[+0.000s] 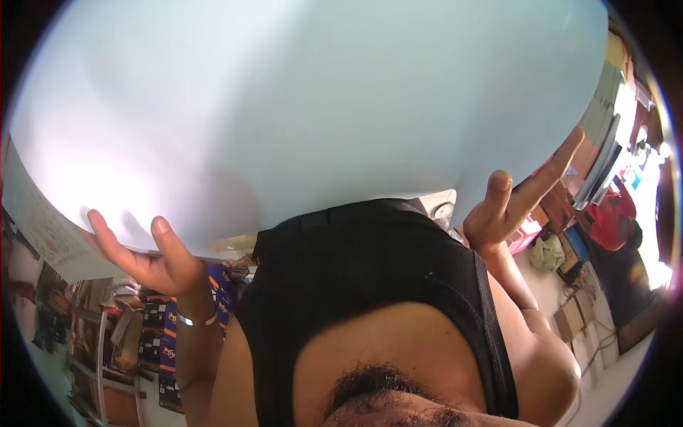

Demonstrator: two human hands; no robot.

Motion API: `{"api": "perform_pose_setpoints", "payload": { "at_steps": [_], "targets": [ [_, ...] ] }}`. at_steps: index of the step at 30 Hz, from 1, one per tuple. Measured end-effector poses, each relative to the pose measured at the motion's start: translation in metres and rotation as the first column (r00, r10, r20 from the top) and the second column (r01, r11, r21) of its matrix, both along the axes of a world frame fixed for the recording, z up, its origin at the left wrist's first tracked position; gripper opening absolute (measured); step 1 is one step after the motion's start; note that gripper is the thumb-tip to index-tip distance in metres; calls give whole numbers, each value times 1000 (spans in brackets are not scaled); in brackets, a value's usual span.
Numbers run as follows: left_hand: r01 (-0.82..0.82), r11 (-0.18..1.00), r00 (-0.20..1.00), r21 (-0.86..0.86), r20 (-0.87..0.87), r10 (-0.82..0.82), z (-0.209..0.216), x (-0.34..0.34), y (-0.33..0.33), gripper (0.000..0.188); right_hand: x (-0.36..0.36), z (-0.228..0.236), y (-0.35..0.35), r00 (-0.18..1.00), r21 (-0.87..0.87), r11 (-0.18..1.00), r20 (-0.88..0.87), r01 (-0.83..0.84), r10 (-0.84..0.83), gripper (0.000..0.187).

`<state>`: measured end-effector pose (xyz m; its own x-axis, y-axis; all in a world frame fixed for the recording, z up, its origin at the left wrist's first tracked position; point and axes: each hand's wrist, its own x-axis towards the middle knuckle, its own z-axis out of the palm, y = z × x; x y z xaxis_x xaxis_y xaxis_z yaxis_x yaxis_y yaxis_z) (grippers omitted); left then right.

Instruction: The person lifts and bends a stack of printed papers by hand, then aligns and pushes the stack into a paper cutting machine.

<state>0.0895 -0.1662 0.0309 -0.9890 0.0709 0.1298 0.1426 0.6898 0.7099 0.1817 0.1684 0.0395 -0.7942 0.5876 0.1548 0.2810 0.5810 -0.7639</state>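
Observation:
A very large pale bluish-white sheet (pixel 341 107), perhaps paper or thin board, fills the upper view and reaches close to my chest. At its near left edge is my left hand (pixel 160 267), palm up, with thumb and a finger spread apart against the sheet. My right hand (pixel 491 213) is at the near right edge, thumb raised and a finger stretched out along that side. Both hands touch or nearly touch the edges; neither is seen wrapped round them. Some fingers are hidden. Under the sheet at the left shows a printed sheet (pixel 60 242).
Metal shelving (pixel 99 349) and dark blue printed boxes (pixel 171 349) stand at the lower left. To the right are a red object (pixel 613 217), a pale green bag (pixel 546 254), a cardboard box (pixel 571 318) and cables on a light floor (pixel 594 356).

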Motion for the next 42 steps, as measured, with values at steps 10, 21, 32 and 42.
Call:
{"api": "perform_pose_setpoints", "payload": {
  "at_steps": [10, 21, 32, 42],
  "targets": [
    [-82, 954, 997, 288, 23, 79, -1, -9, 3, 68, -2, 0, 26, 983, 1, 988, -99, -156, 155, 93],
    [-332, 472, 922, 817, 386, -21, 49, -104, -37, 64, -57, 11, 161, 818, -748, 352, -443, -562, 365, 85],
    [192, 701, 969, 686, -21, -245, 49, -162, 25, 75, -146, 50, 117, 929, -613, 707, -137, -353, 345, 81],
    [141, 910, 980, 389, 73, -183, 69, -140, 55, 76, -150, 50, 75, 863, 83, 862, -37, -500, 504, 86]
  ]
}}
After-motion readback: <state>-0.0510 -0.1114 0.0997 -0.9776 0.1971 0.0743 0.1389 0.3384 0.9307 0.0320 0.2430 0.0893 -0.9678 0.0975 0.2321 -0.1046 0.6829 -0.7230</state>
